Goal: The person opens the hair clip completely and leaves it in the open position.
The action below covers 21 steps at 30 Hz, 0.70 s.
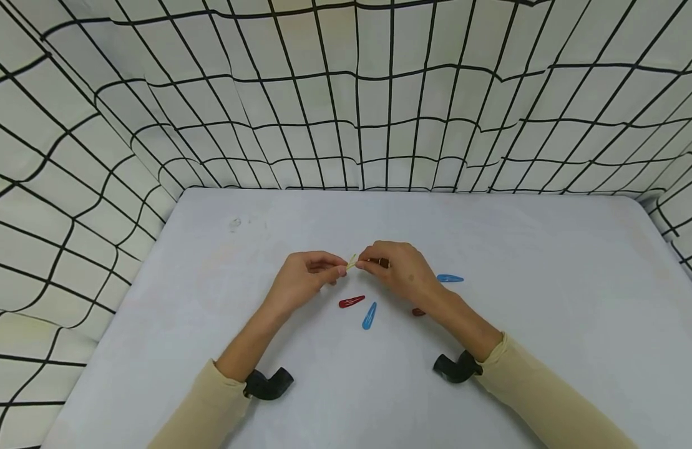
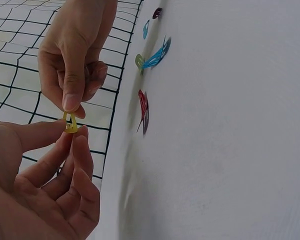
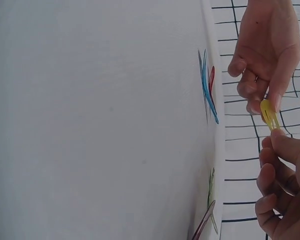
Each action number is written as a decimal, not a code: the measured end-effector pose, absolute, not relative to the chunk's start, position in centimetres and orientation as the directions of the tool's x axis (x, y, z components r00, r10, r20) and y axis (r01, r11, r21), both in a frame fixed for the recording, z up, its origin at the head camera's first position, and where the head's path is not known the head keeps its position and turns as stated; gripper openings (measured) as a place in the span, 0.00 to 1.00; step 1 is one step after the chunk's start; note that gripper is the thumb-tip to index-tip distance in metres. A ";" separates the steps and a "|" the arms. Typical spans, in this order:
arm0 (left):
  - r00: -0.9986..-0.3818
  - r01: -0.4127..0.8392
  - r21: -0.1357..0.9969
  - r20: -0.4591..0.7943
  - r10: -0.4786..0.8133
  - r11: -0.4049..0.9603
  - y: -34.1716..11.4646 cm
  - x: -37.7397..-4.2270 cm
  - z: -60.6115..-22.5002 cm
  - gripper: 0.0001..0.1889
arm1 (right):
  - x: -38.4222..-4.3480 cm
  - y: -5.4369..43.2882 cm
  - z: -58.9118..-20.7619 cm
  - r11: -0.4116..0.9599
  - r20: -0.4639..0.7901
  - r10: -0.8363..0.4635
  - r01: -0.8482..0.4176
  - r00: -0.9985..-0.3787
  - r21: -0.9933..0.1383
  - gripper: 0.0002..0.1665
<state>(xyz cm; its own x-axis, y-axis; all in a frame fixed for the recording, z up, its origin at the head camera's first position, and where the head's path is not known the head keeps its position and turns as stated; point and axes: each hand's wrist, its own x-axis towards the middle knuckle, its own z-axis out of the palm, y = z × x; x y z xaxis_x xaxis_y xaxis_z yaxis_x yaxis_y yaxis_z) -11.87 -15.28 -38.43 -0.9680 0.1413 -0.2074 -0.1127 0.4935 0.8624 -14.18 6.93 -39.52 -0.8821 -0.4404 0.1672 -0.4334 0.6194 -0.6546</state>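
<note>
1. Grip: the left hand [image 1: 309, 277] and the right hand [image 1: 399, 265] both pinch one yellow clip [image 1: 352, 261] between thumb and fingers, each at its own end.
2. Yellow clip: in the gap between the fingertips, raised off the table [image 1: 525, 262]. A slot shows between its strips; whether it is snapped open or closed cannot be told.
3. Nearer the person than the grip: a red clip [image 1: 352, 302] and, slightly to its right, a blue clip [image 1: 369, 316].
4. Right of the grip: a second blue clip [image 1: 450, 278] beside the right hand and a dark red clip [image 1: 418, 312] partly covered by the wrist.
5. Green clip [image 3: 213, 200]: visible below the grip in the wrist views only.
6. Progress (judged): picking up the yellow clip is done, its handling is under way, and setting it down remains; the other five lie unheld.
</note>
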 end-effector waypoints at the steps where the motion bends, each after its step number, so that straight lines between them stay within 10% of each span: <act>1: -0.964 -0.121 0.860 -0.221 0.149 0.496 -15.3 -11.9 -38.4 0.08 | -14.2 6.9 -39.5 0.617 0.169 -0.444 -0.437 -0.880 -0.655 0.06; 21: -0.992 0.039 0.775 -0.047 0.119 0.631 -15.0 -11.7 -38.9 0.08 | -14.1 6.4 -39.3 0.616 0.136 -0.452 -0.419 -0.881 -0.668 0.12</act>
<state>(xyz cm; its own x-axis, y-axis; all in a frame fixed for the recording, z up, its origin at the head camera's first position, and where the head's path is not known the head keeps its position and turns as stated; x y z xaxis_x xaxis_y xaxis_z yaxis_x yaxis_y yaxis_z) -11.71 -15.01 -38.95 -0.9917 0.1193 -0.0475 0.0389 0.6313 0.7746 -14.12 6.44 -39.31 -0.8814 -0.4522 0.1362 -0.4190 0.6155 -0.6675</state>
